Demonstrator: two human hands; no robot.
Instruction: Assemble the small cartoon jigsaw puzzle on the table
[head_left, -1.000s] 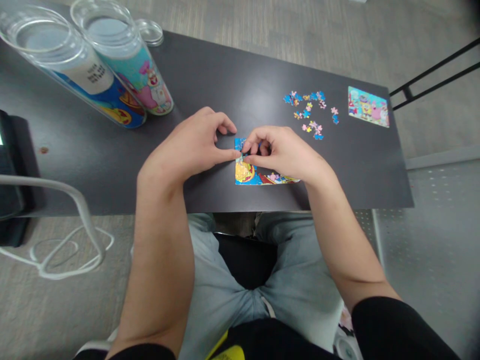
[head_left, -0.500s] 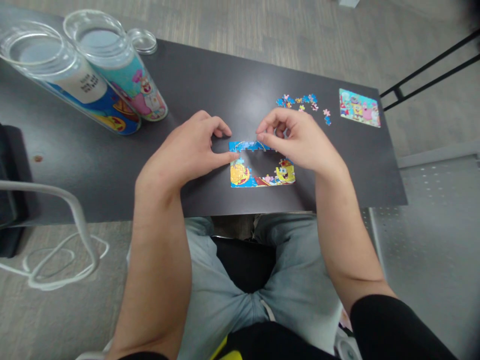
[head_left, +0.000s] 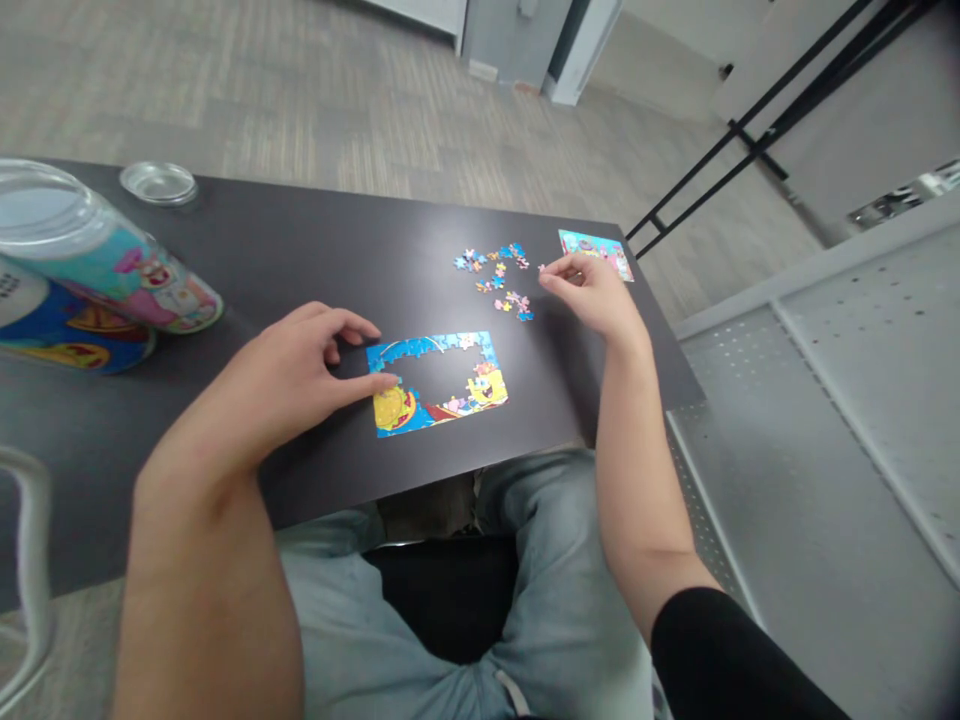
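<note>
A jigsaw puzzle lies on the dark table, its joined border surrounding a bare middle. Its pieces show blue, a burger and a yellow cartoon face. My left hand is open at the puzzle's left side, thumb on the edge and fingers at the upper left corner. To the right, my right hand has thumb and forefinger pinched at a small pink puzzle piece, mostly hidden by the fingertips. Several loose puzzle pieces lie between that hand and the puzzle. Behind the right hand is a partly covered picture card.
Two clear cylinders with cartoon prints, one in front and one beside it, stand at the left. A clear round lid rests near the far edge. A white cable hangs at lower left; a grey perforated panel stands right.
My right hand has moved right, from the puzzle's top edge to the loose pieces near the card. My left hand stays at the puzzle. The view has turned right.
</note>
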